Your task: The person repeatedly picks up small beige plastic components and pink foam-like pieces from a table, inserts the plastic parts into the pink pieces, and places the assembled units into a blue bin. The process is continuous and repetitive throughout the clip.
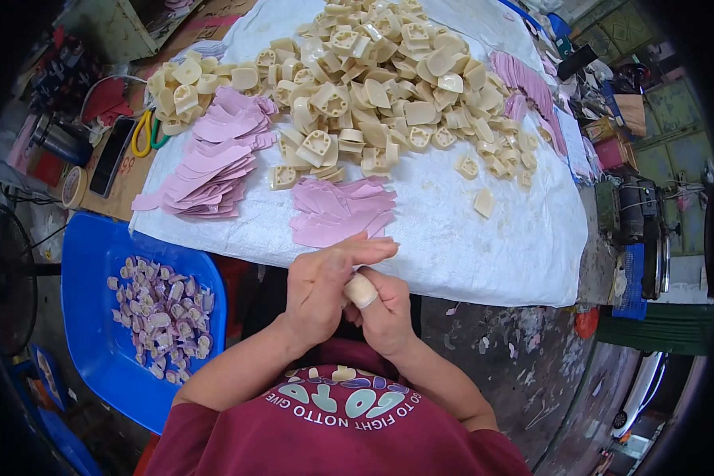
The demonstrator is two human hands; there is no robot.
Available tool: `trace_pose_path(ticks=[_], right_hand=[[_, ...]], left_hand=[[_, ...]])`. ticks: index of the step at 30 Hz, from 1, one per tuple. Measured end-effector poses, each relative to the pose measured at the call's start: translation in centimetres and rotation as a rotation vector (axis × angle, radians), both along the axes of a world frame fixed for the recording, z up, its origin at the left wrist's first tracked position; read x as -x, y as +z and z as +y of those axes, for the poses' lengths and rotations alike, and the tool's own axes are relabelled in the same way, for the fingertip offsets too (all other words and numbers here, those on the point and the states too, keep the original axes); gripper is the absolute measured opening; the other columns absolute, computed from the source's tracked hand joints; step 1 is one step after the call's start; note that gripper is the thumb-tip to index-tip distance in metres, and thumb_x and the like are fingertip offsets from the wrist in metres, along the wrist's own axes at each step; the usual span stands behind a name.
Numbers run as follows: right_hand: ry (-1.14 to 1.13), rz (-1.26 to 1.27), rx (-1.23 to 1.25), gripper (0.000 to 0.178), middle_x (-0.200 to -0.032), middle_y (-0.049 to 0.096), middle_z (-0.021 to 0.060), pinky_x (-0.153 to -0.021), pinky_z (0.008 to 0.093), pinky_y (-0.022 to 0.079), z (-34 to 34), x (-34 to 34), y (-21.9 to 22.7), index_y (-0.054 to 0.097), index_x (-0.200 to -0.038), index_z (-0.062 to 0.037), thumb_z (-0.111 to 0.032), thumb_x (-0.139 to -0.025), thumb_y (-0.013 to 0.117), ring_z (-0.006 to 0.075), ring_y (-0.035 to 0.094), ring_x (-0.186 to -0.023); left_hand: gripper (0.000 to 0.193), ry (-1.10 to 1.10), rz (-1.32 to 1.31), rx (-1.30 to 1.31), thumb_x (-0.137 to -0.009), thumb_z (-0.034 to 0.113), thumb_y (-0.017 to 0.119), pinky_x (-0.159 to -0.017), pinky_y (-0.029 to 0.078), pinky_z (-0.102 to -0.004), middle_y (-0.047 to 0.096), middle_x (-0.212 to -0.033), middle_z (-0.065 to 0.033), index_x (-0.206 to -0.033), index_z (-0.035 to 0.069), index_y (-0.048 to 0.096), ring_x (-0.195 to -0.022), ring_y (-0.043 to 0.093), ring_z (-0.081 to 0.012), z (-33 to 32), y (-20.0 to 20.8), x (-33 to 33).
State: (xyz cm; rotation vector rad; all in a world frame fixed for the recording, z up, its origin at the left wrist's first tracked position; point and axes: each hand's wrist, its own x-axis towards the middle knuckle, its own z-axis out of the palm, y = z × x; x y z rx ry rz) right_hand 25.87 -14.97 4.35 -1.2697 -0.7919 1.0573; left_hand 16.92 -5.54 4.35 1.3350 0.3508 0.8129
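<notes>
Head view: both hands, left hand (319,289) & right hand (385,313), fingers pinching cream plastic piece (361,291) w/ pink liner; we'd press edges flush.

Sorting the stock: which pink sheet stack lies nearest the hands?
The small pink stack at the cloth's near edge, just above the left hand; the larger pink pile lies farther left.

Small cream plastic piece (361,291), rounded, pressed between both hands.
</notes>
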Motion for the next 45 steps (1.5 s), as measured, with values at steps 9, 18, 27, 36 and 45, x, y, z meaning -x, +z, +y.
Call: trace_pose_path(ticks=[9,18,27,36,45], right_hand=[[0.165,-0.699,-0.005,0.024,-0.074,0.063,0.0112,-0.058,0.0349,0.050,2.2,0.1,-0.9,0.063,-0.093,-0.0001,-0.023,-0.086,0.067,0.0257,0.063,-0.063],[-0.032,-1.220,-0.100,0.019,-0.094,0.059,0.0104,-0.069,0.0376,0.049,5.1,-5.2,-3.3,0.062,-0.089,-0.0022,-0.005,-0.073,0.071,0.0284,0.060,-0.082],[-0.060,-1.234,-0.112,0.017,-0.096,0.056,0.0079,-0.074,0.0404,0.042,4.6,-4.3,-2.9,0.059,-0.087,-0.0047,-0.005,-0.072,0.067,0.0284,0.055,-0.088],[-0.080,-1.169,-0.109,0.017,-0.093,0.056,0.0092,-0.072,0.0397,0.042,5.3,-5.0,-3.5,0.061,-0.087,-0.0056,-0.002,-0.072,0.065,0.0296,0.056,-0.085],[-0.498,0.243,-0.157,0.006,-0.095,0.064,0.0048,-0.079,0.0260,0.047,2.2,-11.1,-2.5,0.061,-0.093,-0.0016,-0.003,-0.087,0.059,0.0126,0.060,-0.082]], left_hand=[[0.040,0.673,0.404,0.096,-0.099,0.038,0.047,-0.048,0.043,-0.0285,0.052,-0.056,-0.0028,-0.076,0.006,0.054,-0.045,0.049,-0.0126,6.0,-1.7,15.7],[0.048,0.908,1.085,-0.645,-0.082,0.017,0.071,-0.103,0.038,-0.0399,0.055,-0.127,-0.0188,-0.124,0.000,0.056,-0.120,0.051,-0.0326,5.7,-2.6,21.2],[0.051,0.361,0.287,-0.634,-0.080,-0.002,0.066,-0.088,0.046,-0.0346,0.064,-0.105,-0.0154,-0.129,0.000,0.051,-0.098,0.061,-0.0254,3.0,0.4,2.8],[0.031,0.321,0.339,-0.856,-0.073,-0.004,0.068,-0.078,0.049,-0.0346,0.065,-0.098,-0.0172,-0.103,0.000,0.063,-0.088,0.063,-0.0299,1.7,0.3,4.7],[0.037,0.171,0.456,-0.853,-0.071,0.011,0.075,-0.095,0.043,-0.0403,0.058,-0.121,-0.0168,-0.106,0.003,0.065,-0.118,0.051,-0.0326,1.2,-3.5,3.7]])
